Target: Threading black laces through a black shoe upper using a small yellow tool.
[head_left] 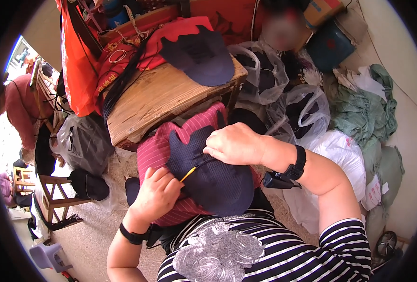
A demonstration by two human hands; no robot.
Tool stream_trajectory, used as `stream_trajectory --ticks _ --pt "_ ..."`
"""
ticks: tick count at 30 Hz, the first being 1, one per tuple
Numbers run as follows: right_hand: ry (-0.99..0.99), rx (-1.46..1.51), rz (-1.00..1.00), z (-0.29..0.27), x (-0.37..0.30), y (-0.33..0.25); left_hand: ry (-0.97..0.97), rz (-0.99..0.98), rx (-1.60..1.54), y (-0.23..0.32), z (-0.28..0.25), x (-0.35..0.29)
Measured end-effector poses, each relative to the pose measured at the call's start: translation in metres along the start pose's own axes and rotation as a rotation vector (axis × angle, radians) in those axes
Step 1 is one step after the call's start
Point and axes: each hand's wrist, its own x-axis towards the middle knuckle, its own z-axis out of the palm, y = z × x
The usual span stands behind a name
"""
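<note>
A dark navy textured fabric piece (225, 188), rounded at the near end and notched at the far end, lies over a red pinstriped cushion or cloth (147, 155) on my lap. My left hand (159, 193) is closed at its left edge, fingertips on the end of a thin yellow tool (188, 174), perhaps a hook handle. From the tool's tip a dark strand runs across the fabric toward my right hand (234, 143). That hand is closed over the upper right of the piece, fingers bent down; what they pinch is hidden.
Ahead stands a wooden table (171, 101) bearing a similar navy piece (201, 58), black cords and red cloth. Clear plastic bags (307, 113) and green cloth (363, 113) crowd the right. At left are a grey bag (84, 141), a wooden stool (55, 199) and another person (20, 108).
</note>
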Motion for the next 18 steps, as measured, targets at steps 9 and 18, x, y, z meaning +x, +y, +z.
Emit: stream_trajectory --ticks 9,18 --pt "-0.025 0.02 0.006 0.006 0.008 -0.003 0.024 -0.309 0.025 0.026 0.004 0.014" --pt "-0.041 0.177 0.086 0.0 0.01 -0.003 0.058 -0.377 -0.105 0.022 0.022 0.02"
